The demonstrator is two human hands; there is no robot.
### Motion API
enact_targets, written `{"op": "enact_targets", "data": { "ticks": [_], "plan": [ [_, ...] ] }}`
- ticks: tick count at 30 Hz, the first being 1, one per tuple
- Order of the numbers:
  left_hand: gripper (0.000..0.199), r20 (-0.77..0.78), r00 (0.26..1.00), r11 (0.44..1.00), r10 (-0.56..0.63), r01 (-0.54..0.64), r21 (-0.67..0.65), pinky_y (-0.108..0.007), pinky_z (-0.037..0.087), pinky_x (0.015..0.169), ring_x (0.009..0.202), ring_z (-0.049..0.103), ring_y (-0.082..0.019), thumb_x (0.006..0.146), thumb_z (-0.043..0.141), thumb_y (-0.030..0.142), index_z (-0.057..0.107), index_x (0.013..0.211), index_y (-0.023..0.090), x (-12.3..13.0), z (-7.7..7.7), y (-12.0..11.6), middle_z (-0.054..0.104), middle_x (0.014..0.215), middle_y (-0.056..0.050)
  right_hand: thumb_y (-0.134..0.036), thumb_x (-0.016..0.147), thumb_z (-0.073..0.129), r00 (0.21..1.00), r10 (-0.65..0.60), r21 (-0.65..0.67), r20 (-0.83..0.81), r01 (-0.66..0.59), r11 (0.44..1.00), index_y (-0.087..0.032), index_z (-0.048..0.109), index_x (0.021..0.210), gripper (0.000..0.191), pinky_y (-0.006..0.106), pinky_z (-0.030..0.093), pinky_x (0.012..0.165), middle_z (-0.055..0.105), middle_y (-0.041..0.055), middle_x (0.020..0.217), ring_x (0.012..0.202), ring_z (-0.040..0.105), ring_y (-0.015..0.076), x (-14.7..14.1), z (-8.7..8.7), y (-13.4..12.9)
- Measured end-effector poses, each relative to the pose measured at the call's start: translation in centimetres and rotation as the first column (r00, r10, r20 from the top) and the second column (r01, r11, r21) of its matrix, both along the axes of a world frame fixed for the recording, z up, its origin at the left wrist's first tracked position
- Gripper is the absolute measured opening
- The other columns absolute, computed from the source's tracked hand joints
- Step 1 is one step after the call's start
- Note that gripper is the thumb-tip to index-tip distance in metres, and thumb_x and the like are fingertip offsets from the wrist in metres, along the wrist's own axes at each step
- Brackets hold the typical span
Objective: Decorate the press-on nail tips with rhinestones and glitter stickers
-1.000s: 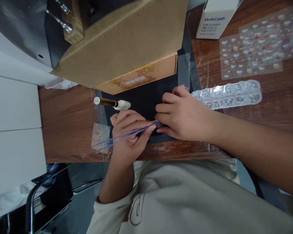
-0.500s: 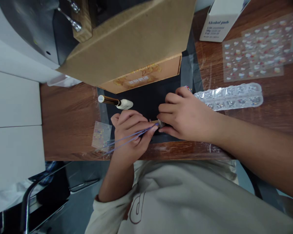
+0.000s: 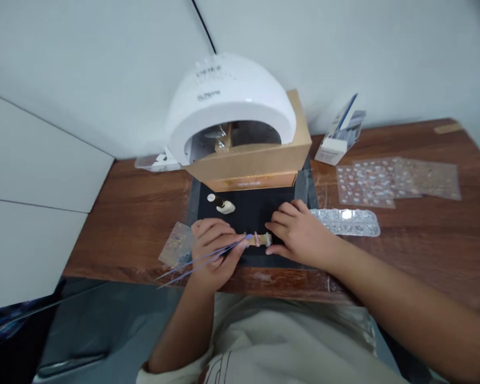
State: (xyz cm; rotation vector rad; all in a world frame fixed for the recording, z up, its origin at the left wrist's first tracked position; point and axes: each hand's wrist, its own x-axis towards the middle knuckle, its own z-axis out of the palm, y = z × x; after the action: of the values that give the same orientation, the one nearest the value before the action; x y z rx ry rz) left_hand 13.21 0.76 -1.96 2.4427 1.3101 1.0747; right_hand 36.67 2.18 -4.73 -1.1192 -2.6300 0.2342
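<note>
Purple tweezers (image 3: 247, 238) and the left end of a strip (image 3: 263, 240) bearing nail tips (image 3: 257, 239) were gripped in the left hand (image 3: 214, 253), over the mat (image 3: 256, 260). The strip's right end was flanked by the right hand's (image 3: 300, 234) parted thumb and fingers; whether it was touched cannot be told. Beyond, a bottle (image 3: 226, 207) was placed; farther, a lamp (image 3: 232, 93) was set on a box (image 3: 260, 158).

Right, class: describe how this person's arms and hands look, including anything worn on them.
The left hand and right hand are bare, without gloves. A loose cream sleeve covers the upper left arm; no sleeve shows on the right forearm.
</note>
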Motion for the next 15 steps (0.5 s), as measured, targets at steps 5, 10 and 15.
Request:
{"op": "enact_targets", "data": {
  "ticks": [5, 10, 15],
  "plan": [
    [0.006, 0.012, 1.0, 0.999, 0.026, -0.027, 0.031, -0.039, 0.045, 0.081, 0.082, 0.063, -0.018, 0.084, 0.071, 0.024, 0.073, 0.08, 0.026, -1.3, 0.4, -1.1, 0.071, 0.072, 0.002, -0.065, 0.072, 0.073, 0.999, 0.002, -0.023, -0.05, -0.003, 1.0, -0.012, 0.071, 0.109, 0.065, 0.042, 0.035, 0.086, 0.07, 0.0115, 0.096, 0.097, 0.054, 0.028, 0.2, 0.0, 0.1],
    [0.007, 0.069, 0.994, 0.989, 0.081, -0.089, 0.116, -0.038, 0.044, 0.08, 0.078, 0.064, -0.017, 0.083, 0.071, 0.022, 0.073, 0.077, 0.025, -3.5, 1.6, -2.6, 0.07, 0.073, 0.002, -0.069, 0.075, 0.067, 0.993, -0.01, 0.046, -0.115, 0.015, 0.999, -0.012, 0.068, 0.114, 0.069, 0.042, 0.041, 0.085, 0.07, 0.013, 0.099, 0.097, 0.055, 0.0275, 1.6, 0.5, -0.2],
    [0.006, 0.157, 0.975, 0.975, 0.156, -0.177, 0.133, -0.04, 0.046, 0.079, 0.076, 0.062, -0.018, 0.084, 0.072, 0.024, 0.073, 0.079, 0.027, -6.9, 2.7, -3.7, 0.069, 0.074, 0.0, -0.049, 0.09, 0.059, 0.961, -0.096, 0.172, -0.258, 0.143, 0.975, -0.018, 0.066, 0.105, 0.035, 0.042, 0.044, 0.082, 0.065, 0.0108, 0.096, 0.09, 0.055, 0.025, 2.1, 3.4, -1.0]
  ]
}}
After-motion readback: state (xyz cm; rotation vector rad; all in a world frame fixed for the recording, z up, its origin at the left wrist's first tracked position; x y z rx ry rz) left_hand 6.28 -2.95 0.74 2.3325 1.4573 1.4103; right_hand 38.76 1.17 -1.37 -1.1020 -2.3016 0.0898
